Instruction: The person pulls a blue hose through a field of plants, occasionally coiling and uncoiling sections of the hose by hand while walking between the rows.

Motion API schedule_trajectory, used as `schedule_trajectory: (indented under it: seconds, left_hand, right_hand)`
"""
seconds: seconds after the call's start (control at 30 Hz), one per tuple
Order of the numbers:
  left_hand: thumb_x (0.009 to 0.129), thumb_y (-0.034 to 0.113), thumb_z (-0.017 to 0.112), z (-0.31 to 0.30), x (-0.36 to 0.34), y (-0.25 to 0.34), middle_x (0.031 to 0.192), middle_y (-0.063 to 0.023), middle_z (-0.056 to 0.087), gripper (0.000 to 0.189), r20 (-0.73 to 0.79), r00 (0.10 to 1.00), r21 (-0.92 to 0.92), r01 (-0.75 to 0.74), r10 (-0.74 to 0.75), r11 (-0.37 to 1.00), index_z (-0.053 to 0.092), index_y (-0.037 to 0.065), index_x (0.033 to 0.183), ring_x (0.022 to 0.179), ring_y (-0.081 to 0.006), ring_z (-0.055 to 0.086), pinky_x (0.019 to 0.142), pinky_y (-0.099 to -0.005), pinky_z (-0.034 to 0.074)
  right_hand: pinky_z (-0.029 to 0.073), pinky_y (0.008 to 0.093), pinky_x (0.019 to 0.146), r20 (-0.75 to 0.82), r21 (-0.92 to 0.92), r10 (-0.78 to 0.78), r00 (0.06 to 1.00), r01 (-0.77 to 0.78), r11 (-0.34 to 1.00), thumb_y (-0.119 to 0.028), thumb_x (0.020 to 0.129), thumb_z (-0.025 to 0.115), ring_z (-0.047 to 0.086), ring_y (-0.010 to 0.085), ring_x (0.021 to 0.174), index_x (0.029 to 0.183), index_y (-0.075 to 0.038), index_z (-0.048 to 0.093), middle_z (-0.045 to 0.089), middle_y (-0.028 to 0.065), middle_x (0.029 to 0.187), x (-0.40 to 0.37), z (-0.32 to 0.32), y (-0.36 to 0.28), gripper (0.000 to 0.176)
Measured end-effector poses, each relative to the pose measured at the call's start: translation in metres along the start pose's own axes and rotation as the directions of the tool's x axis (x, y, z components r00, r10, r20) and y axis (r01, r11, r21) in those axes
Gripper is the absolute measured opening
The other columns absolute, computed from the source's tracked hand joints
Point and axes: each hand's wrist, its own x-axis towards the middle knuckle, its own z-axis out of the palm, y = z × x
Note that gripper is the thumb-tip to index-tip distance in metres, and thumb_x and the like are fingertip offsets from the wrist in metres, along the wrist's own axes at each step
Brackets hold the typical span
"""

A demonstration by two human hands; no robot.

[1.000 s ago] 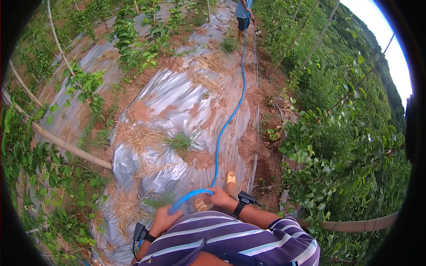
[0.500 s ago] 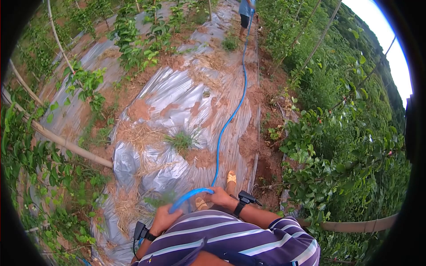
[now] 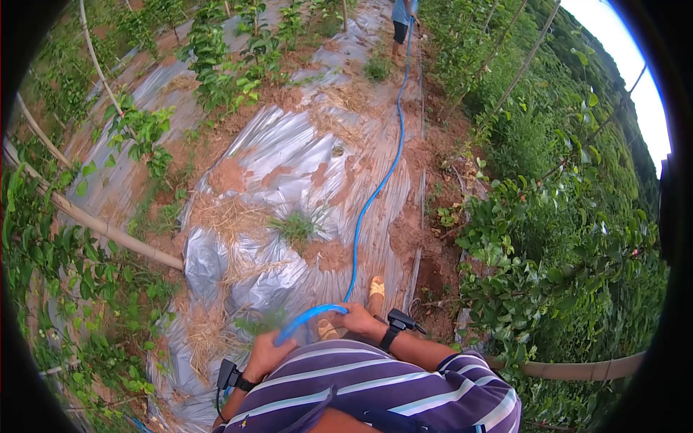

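Observation:
A blue hose (image 3: pixel 379 189) runs along the ground from the far end of the path up to my hands. My right hand (image 3: pixel 356 317) is closed around it near my waist. Lower and to the left, my left hand (image 3: pixel 270 353) also grips the hose, which arches between the two hands. Behind the left wrist the hose is mostly hidden by my arm and the striped shirt (image 3: pixel 361 382). Both wrists carry a black strapped device. My feet in tan sandals (image 3: pixel 377 287) show just beyond the hands.
Silver plastic mulch sheet (image 3: pixel 289 155) with soil and dry straw (image 3: pixel 227 224) covers the ground. A bamboo pole (image 3: pixel 108 229) slants in from the left. Leafy plants (image 3: pixel 534 252) line the right side. At the far end a person (image 3: pixel 401 25) in a blue top stands holding the hose.
My hands keep the same hold on the hose. The view shifts very slightly; the far person has changed posture a little.

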Motion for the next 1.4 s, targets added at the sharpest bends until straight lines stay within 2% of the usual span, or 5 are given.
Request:
schedule_trajectory:
  seconds: [0.63,0.7,0.9,1.13,1.4]
  left_hand:
    - [0.084,0.033,0.075,0.001,0.0,0.001,0.072,-0.0078,0.068,0.032,0.005,0.999,-0.009,0.05,-0.049,0.999,0.071,0.001,0.087,0.068,-0.0125,0.061,0.064,-0.0324,0.049]
    - [0.084,0.032,0.075,0.001,0.001,-0.001,0.073,-0.0077,0.068,0.032,0.009,1.0,-0.026,0.028,-0.028,0.999,0.071,0.001,0.087,0.068,-0.0125,0.061,0.064,-0.0321,0.049]
    - [0.085,0.031,0.075,0.001,0.002,0.003,0.074,-0.0072,0.068,0.031,0.014,0.999,-0.04,0.032,-0.032,0.999,0.071,0.001,0.089,0.07,-0.0118,0.061,0.065,-0.0315,0.049]
    - [0.086,0.03,0.075,-0.001,0.001,0.003,0.074,-0.0065,0.068,0.03,0.007,1.0,-0.035,0.027,-0.027,0.999,0.071,0.001,0.089,0.07,-0.0112,0.06,0.065,-0.0308,0.049]
    - [0.085,0.03,0.075,-0.002,-0.002,0.007,0.074,-0.0074,0.068,0.031,-0.004,0.999,-0.026,0.04,-0.04,0.999,0.071,0.0,0.09,0.07,-0.0119,0.06,0.066,-0.0314,0.049]
  right_hand:
    - [0.051,0.0305,0.076,0.011,-0.007,0.008,1.0,-0.008,1.0,-0.017,0.086,0.075,0.06,0.0109,0.082,0.095,-0.001,0.071,0.068,0.004,0.085,-0.001,-0.002,-0.003,0.019]
    - [0.051,0.0302,0.075,-0.003,0.045,-0.034,0.999,0.034,0.998,-0.016,0.086,0.075,0.059,0.0103,0.081,0.094,-0.001,0.071,0.068,0.0034,0.084,0.001,0.0,0.004,0.018]
    - [0.051,0.0322,0.073,-0.033,0.031,-0.059,0.998,0.061,0.998,-0.016,0.085,0.073,0.063,0.0132,0.077,0.093,-0.002,0.072,0.07,0.0066,0.082,0.006,0.002,0.013,0.016]
    - [0.051,0.0326,0.073,-0.022,-0.014,-0.039,0.999,0.039,0.999,-0.017,0.085,0.074,0.063,0.0138,0.077,0.094,-0.003,0.072,0.07,0.0069,0.081,0.01,0.002,0.013,0.017]
    - [0.051,0.0325,0.075,0.004,0.017,-0.001,1.0,0.001,1.0,-0.016,0.086,0.072,0.064,0.0145,0.079,0.098,-0.002,0.073,0.071,0.0075,0.085,0.007,0.001,0.001,0.019]
